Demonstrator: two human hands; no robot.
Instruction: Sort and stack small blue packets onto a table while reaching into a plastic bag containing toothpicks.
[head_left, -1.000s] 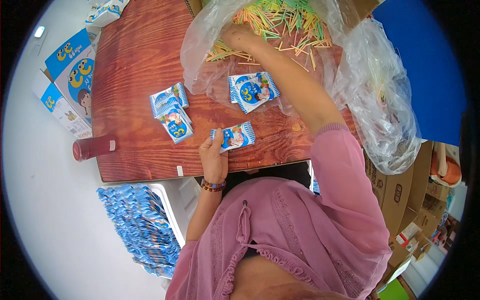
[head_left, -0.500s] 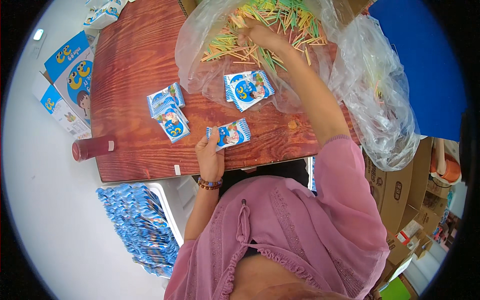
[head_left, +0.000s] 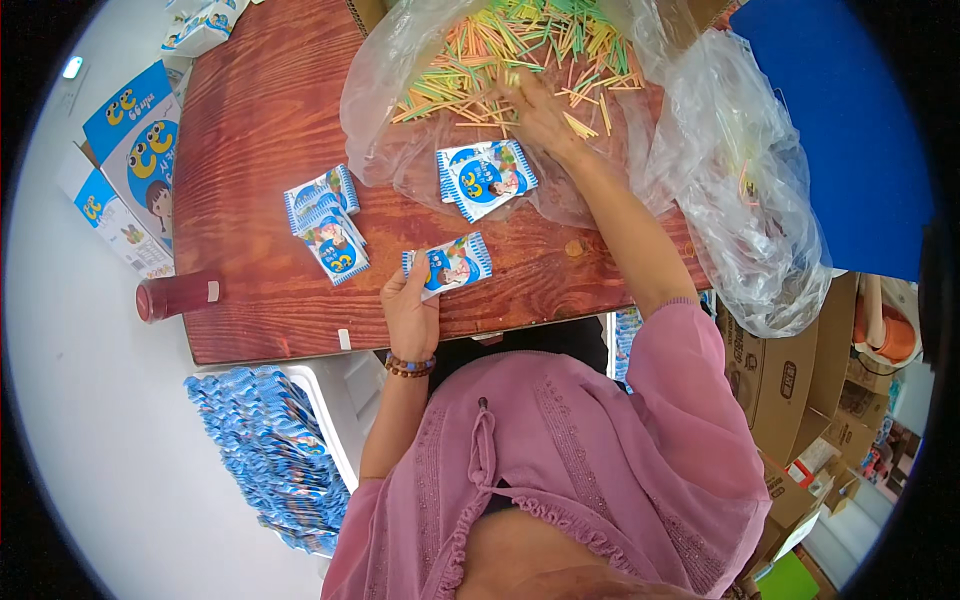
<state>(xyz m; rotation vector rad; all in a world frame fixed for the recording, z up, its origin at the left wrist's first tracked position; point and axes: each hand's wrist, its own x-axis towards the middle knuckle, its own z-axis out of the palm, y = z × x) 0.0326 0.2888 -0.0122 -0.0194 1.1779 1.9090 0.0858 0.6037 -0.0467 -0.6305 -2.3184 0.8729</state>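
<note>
Left of centre, some overlapped packets (head_left: 335, 248) lie on the table (head_left: 250, 130), near my left hand (head_left: 411, 310) but apart from it. That hand, just left of the frame's middle, pinches a single packet (head_left: 456, 265) by its left end, thumb on top; its long axis runs crosswise, right end tipped slightly up the frame. Just above it sits a small stack (head_left: 488, 180). The loose sticks (head_left: 568, 45) fill the top centre, up and right of what I'm holding. My right hand (head_left: 540, 113), much the nearer, is at their lower edge, fingers curled; I cannot tell whether it grips any.
</note>
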